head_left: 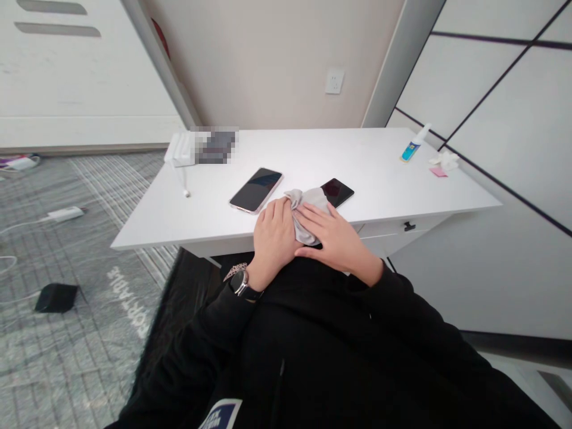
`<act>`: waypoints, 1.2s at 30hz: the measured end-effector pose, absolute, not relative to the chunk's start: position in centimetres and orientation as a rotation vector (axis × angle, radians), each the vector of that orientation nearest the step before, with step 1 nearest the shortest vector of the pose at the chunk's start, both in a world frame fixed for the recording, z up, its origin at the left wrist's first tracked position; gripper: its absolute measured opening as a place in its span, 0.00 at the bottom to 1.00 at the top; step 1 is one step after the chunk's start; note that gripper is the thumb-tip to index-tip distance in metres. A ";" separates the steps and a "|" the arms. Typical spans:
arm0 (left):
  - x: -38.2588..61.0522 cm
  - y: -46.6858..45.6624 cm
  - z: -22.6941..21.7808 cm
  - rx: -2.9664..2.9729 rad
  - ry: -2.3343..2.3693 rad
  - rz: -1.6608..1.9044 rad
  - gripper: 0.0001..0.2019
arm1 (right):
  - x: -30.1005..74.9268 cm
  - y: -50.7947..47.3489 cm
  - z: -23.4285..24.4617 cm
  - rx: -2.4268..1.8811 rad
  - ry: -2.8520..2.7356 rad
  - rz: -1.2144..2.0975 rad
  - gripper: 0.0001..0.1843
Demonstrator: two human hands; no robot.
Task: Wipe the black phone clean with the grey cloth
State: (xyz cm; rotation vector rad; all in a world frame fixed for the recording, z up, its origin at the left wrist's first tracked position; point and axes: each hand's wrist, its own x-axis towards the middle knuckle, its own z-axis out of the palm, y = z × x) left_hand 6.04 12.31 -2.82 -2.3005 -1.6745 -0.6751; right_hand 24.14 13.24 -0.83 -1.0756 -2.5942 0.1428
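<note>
Holding: grey cloth (307, 199) bunched between the fingers (313, 217) of left hand (273, 241) and right hand (333, 238)
Lying nearby: smartphone (256, 190) left, black phone (337, 192) right, on white worktop (370, 167)

Bright, even, diffuse light fills the room, and the white counter (379, 179) looks slightly washed out. A soft sheen lies across the phone (256, 190), and only faint shadow falls beside the right hand (333, 238). Wide-angle distortion bends the wall lines toward the edges. Focus is sharp throughout, except a pixelated patch (217, 145) at the counter's back.
</note>
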 end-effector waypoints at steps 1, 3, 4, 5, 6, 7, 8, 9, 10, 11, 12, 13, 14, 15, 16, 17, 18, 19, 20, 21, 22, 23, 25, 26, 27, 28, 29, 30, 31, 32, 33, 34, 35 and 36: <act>6.1 12.3 -2.8 -2.303 -1.669 -0.684 0.27 | 24.8 13.7 -0.8 -1.117 -2.567 0.141 0.43; 6.1 12.2 -2.6 -2.314 -1.655 -0.724 0.31 | 26.3 15.1 -0.9 -1.288 -2.464 0.090 0.41; 6.2 12.2 -2.5 -2.313 -1.655 -0.748 0.32 | 26.8 15.8 -0.9 -1.392 -2.391 0.040 0.42; 6.2 12.2 -2.4 -2.310 -1.658 -0.767 0.33 | 27.0 16.2 -0.9 -1.477 -2.327 -0.014 0.44; 6.2 12.1 -2.4 -2.306 -1.660 -0.775 0.32 | 26.8 16.4 -0.9 -1.520 -2.293 -0.057 0.46; 6.2 12.2 -2.5 -2.302 -1.659 -0.773 0.31 | 26.2 16.2 -0.9 -1.515 -2.303 -0.078 0.48; 6.2 12.2 -2.6 -2.298 -1.656 -0.763 0.31 | 25.5 15.7 -0.9 -1.461 -2.352 -0.074 0.49; 6.1 12.2 -2.7 -2.294 -1.653 -0.748 0.31 | 24.6 15.0 -0.9 -1.370 -2.430 -0.047 0.49; 6.1 12.3 -2.7 -2.293 -1.647 -0.728 0.31 | 23.9 14.3 -0.9 -1.265 -2.505 -0.002 0.50; 6.0 12.3 -2.8 -2.296 -1.641 -0.709 0.32 | 23.5 13.8 -0.9 -1.185 -2.555 0.039 0.49; 6.0 12.3 -2.8 -2.299 -1.639 -0.697 0.32 | 23.4 13.6 -0.9 -1.142 -2.578 0.073 0.48; 6.0 12.3 -2.8 -2.302 -1.640 -0.696 0.32 | 23.6 13.7 -0.9 -1.148 -2.569 0.089 0.46; 6.0 12.3 -2.8 -2.304 -1.645 -0.705 0.33 | 24.1 14.0 -0.9 -1.199 -2.534 0.084 0.44; 6.1 12.2 -2.7 -2.305 -1.651 -0.722 0.33 | 24.6 14.6 -0.9 -1.277 -2.481 0.062 0.43; 6.1 12.2 -2.6 -2.305 -1.657 -0.744 0.32 | 25.1 15.2 -0.9 -1.364 -2.418 0.027 0.43; 6.1 12.2 -2.5 -2.301 -1.663 -0.764 0.32 | 25.3 15.6 -0.9 -1.442 -2.358 -0.011 0.44; 6.1 12.2 -2.5 -2.299 -1.666 -0.773 0.32 | 25.2 15.7 -0.9 -1.485 -2.325 -0.041 0.45; 6.1 12.2 -2.6 -2.301 -1.663 -0.771 0.32 | 24.9 15.6 -0.9 -1.483 -2.330 -0.051 0.46; 6.1 12.2 -2.6 -2.300 -1.658 -0.762 0.32 | 24.4 15.2 -0.9 -1.439 -2.368 -0.042 0.48; 6.0 12.3 -2.7 -2.296 -1.651 -0.746 0.32 | 23.8 14.6 -0.9 -1.363 -2.426 -0.017 0.48; 6.0 12.3 -2.8 -2.298 -1.640 -0.725 0.33 | 23.3 13.9 -1.0 -1.275 -2.487 0.016 0.48; 5.9 12.3 -2.9 -2.302 -1.631 -0.704 0.33 | 23.2 13.4 -1.0 -1.197 -2.536 0.051 0.48; 5.9 12.3 -2.9 -2.306 -1.629 -0.689 0.34 | 23.8 13.3 -1.1 -1.163 -2.552 0.085 0.45; 5.9 12.3 -2.8 -2.303 -1.638 -0.700 0.34 | 24.5 13.7 -1.1 -1.214 -2.517 0.075 0.44; 6.0 12.3 -2.7 -2.299 -1.646 -0.722 0.34 | 25.3 14.3 -1.1 -1.295 -2.461 0.048 0.44; 6.1 12.2 -2.6 -2.292 -1.653 -0.747 0.34 | 26.1 14.9 -1.1 -1.388 -2.394 0.012 0.44; 6.1 12.2 -2.6 -2.283 -1.659 -0.771 0.33 | 26.7 15.5 -1.2 -1.474 -2.326 -0.029 0.45; 6.2 12.2 -2.5 -2.280 -1.659 -0.786 0.33 | 26.9 15.8 -1.2 -1.534 -2.277 -0.063 0.46; 6.2 12.1 -2.5 -2.278 -1.658 -0.789 0.33 | 26.8 15.8 -1.1 -1.555 -2.262 -0.080 0.47; 6.2 12.1 -2.5 -2.280 -1.655 -0.780 0.33 | 26.4 15.4 -1.1 -1.531 -2.289 -0.075 0.49; 6.2 12.2 -2.5 -2.284 -1.651 -0.762 0.33 | 25.8 14.9 -1.1 -1.465 -2.348 -0.049 0.49; 6.1 12.2 -2.6 -2.287 -1.648 -0.740 0.32 | 25.2 14.2 -1.0 -1.367 -2.425 -0.007 0.50; 6.1 12.2 -2.6 -2.288 -1.645 -0.715 0.32 | 24.6 13.5 -1.0 -1.258 -2.500 0.042 0.49; 6.0 12.2 -2.7 -2.291 -1.641 -0.694 0.31 | 24.3 13.0 -0.9 -1.165 -2.557 0.091 0.48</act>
